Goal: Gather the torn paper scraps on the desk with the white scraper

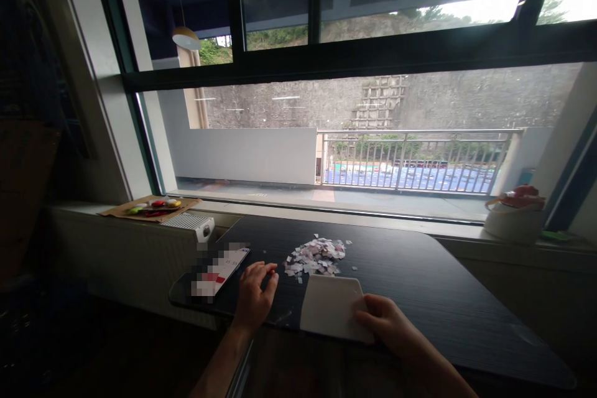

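A loose heap of small paper scraps (pixel 319 255), whitish and pinkish, lies on the dark table (pixel 410 298). Just in front of the heap, at the table's near edge, is a white shallow tray (pixel 329 308) with rounded corners. My right hand (pixel 385 317) grips its right side, thumb on top and fingers partly hidden behind. Left of the scraps, my left hand (pixel 256 289) hovers over or rests on the tabletop, which I cannot tell. Its fingers are bent and its thumb stands apart, with nothing visible held.
A phone (pixel 228 270), partly blurred out, lies on the table's left end. Behind it stand a white radiator (pixel 203 230) and a brown board (pixel 152 208) with colourful items. A white container (pixel 515 221) sits on the right sill. The window (pixel 326 56) rises beyond the table.
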### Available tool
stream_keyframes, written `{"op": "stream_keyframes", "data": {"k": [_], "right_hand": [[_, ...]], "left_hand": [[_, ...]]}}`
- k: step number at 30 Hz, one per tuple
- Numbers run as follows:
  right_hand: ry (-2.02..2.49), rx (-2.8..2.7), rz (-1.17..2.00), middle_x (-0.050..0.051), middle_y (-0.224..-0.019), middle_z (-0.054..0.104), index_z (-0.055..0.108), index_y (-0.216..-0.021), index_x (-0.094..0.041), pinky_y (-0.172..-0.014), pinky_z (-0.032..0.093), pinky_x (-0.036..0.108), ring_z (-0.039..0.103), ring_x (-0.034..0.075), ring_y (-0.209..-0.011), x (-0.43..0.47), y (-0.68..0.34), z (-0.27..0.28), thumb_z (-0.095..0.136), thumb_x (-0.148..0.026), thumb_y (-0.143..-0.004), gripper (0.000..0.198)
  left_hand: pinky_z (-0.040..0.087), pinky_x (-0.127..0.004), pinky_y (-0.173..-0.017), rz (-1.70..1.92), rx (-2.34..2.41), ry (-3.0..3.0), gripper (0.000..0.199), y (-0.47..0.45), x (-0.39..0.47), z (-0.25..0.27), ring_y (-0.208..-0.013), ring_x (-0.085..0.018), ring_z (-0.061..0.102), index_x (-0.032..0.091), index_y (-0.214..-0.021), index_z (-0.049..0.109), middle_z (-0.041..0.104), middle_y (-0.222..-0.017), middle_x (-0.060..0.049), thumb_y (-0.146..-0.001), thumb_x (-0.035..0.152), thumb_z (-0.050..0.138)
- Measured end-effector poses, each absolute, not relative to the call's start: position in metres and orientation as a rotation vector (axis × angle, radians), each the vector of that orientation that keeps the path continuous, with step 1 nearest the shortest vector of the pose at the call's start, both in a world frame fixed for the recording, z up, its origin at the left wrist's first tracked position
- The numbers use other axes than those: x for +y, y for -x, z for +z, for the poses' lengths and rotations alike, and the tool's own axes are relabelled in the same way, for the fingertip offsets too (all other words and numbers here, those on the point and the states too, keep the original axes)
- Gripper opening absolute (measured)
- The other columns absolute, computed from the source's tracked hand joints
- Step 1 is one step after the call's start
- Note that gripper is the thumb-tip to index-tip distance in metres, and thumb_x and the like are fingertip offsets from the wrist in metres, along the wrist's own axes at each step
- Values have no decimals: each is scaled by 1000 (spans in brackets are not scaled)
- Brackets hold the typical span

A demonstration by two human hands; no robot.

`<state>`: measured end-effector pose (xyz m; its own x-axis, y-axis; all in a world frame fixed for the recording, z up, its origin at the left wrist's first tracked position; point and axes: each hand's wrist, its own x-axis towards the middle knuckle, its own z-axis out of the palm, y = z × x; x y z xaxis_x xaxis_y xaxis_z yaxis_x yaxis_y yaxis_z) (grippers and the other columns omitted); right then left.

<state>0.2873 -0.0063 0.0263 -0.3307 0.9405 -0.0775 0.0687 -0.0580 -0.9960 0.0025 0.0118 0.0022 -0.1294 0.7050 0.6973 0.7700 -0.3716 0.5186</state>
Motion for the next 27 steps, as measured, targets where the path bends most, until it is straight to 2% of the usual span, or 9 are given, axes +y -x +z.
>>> {"op": "stream_keyframes", "data": {"k": [4, 8, 11, 16, 22, 27], "right_hand": [[1069, -1491, 1527, 6, -79, 73, 68, -81, -12, -68, 50, 31, 66, 23, -77, -4, -293, 20, 72, -37, -61, 32], [1114, -1462, 1468, 6, -77, 72, 66, -79, -13, -62, 50, 30, 65, 22, -72, -3, -296, 20, 73, -42, -59, 36], [1160, -1509, 1373, 4, -73, 70, 65, -74, -14, -59, 49, 29, 63, 21, -69, -7, -294, 29, 72, -40, -59, 31], [1122, -1624, 1352, 3, -72, 68, 63, -75, -15, -60, 46, 27, 61, 19, -69, -21, -290, 41, 68, -36, -66, 24], [1234, -1836, 929, 1, -64, 64, 60, -69, -18, -54, 43, 24, 58, 16, -60, -39, -291, 17, 58, -35, -77, 19], [1163, -1978, 551, 3, -72, 71, 67, -81, -22, -60, 47, 24, 64, 18, -63, -57, -289, 11, 53, -34, -84, 18]], "left_hand": [[45, -44, -89, -1552, -1724, 2024, 26, -3, 12, 2, -100, -25, 58, 22, -90, 68, 70, -90, -6, -80, 37, 49], [45, -44, -90, -1562, -1721, 2019, 25, -4, 12, 2, -99, -25, 58, 22, -89, 67, 69, -89, -6, -80, 36, 49], [45, -44, -90, -1565, -1723, 2022, 26, -4, 12, 2, -100, -26, 57, 22, -90, 67, 69, -90, -6, -80, 36, 48], [44, -46, -90, -1570, -1738, 2024, 25, -4, 11, 2, -101, -26, 57, 22, -90, 67, 69, -90, -6, -80, 36, 49], [43, -48, -92, -1567, -1761, 2024, 25, -5, 11, 3, -102, -27, 56, 21, -90, 67, 69, -90, -6, -80, 35, 49], [44, -47, -91, -1559, -1767, 2030, 26, -6, 10, 4, -102, -26, 56, 21, -91, 67, 69, -91, -7, -80, 35, 48]]}}
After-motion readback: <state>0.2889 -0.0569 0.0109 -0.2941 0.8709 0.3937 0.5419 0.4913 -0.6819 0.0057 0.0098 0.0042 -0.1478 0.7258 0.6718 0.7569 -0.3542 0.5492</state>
